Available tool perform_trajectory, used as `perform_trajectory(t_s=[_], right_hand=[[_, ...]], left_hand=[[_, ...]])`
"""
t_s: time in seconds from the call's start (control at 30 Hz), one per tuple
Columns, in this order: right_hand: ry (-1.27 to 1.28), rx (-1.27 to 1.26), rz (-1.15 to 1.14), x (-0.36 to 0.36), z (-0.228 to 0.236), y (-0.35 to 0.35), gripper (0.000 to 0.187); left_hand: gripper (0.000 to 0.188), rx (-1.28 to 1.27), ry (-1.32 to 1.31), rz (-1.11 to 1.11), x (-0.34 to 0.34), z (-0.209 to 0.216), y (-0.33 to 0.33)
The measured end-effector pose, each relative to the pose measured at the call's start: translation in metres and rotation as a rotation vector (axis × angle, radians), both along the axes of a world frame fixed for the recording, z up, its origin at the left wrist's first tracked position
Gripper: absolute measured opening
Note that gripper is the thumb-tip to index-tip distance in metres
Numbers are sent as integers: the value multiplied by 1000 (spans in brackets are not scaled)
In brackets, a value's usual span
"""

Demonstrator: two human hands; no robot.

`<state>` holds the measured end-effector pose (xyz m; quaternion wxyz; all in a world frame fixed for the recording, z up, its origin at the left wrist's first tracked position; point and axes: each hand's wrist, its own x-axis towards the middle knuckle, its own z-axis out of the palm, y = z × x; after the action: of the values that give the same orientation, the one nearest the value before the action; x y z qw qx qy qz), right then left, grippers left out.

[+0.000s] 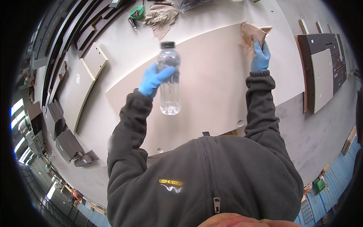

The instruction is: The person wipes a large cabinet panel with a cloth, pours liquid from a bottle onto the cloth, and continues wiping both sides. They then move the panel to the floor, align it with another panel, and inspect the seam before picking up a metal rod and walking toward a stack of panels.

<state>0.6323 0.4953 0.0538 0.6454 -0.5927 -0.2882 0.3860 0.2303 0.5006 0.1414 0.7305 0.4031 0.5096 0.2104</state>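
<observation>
A clear plastic bottle (170, 92) with a dark cap stands out over the panel, my left hand (154, 78) in a blue glove wrapped round its middle. A little clear liquid seems to lie at its bottom. My right hand (261, 56), gloved in blue too, grips a crumpled beige cloth (250, 34) at the panel's far right corner. The cloth is somewhat blurred. Beneath both hands lies a large flat beige panel (211, 87) with a round hole near each of its near corners.
Beige and dark boards (81, 81) lie along the left, with dark offcuts (68, 143) nearer me. At the far side are a second cloth (162, 17) and a green round container (137, 13). Stacked dark and light panels (323, 72) stand at the right.
</observation>
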Motion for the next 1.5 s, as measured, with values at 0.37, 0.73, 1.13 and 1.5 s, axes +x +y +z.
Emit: perform_trajectory(t_s=[0.37, 0.73, 1.13, 1.5], right_hand=[[-1309, 531, 483, -308, -49, -14, 46], [-1885, -315, 116, -60, -25, 57, 62], [-1216, 204, 1064, -386, -34, -4, 44], [-1721, -239, 388, 37, -59, 54, 71]], left_hand=[[50, 869, 229, 521, -93, 0, 132], [53, 1094, 28, 674, -133, -73, 213], [67, 1001, 299, 638, -142, -90, 197], [92, 845, 566, 788, -143, -71, 19]])
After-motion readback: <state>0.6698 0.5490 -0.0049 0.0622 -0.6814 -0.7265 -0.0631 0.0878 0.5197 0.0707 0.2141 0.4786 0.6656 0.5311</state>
